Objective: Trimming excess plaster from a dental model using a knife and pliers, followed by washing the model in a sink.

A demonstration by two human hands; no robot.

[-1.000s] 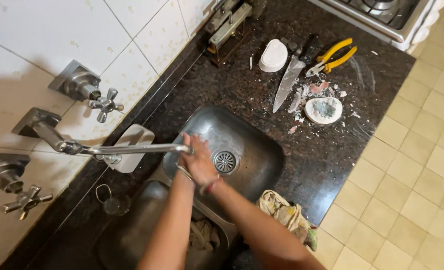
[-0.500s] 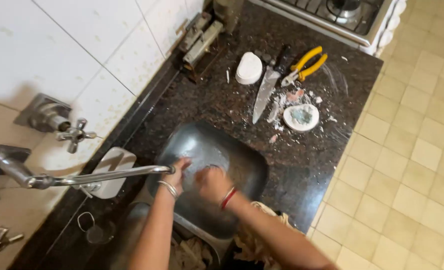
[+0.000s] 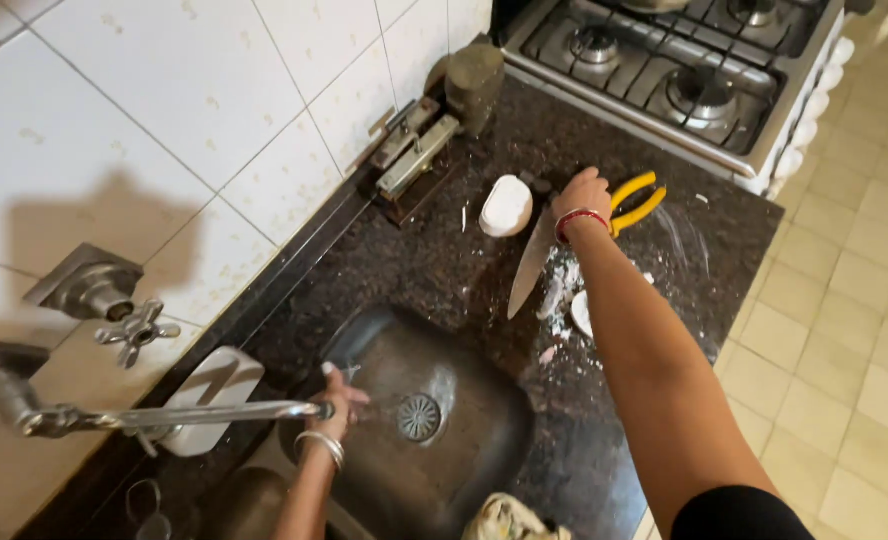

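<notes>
Right hand (image 3: 581, 195) far out on the dark speckled stone counter (image 3: 414, 260), over the handle of the long steel kitchen knife (image 3: 531, 265), just left of the yellow-handled pliers (image 3: 636, 203); fingers hidden behind the knuckles, grip impossible to tell. Left hand (image 3: 339, 395) near, fingers curled around the tip of the thin metal tap spout (image 3: 194, 413), above the steel sink basin (image 3: 484, 440). Possible trouble: wet fingers slipping on the handle, blade swinging toward the forearm. Half a second earlier, both hands together down in the basin.
</notes>
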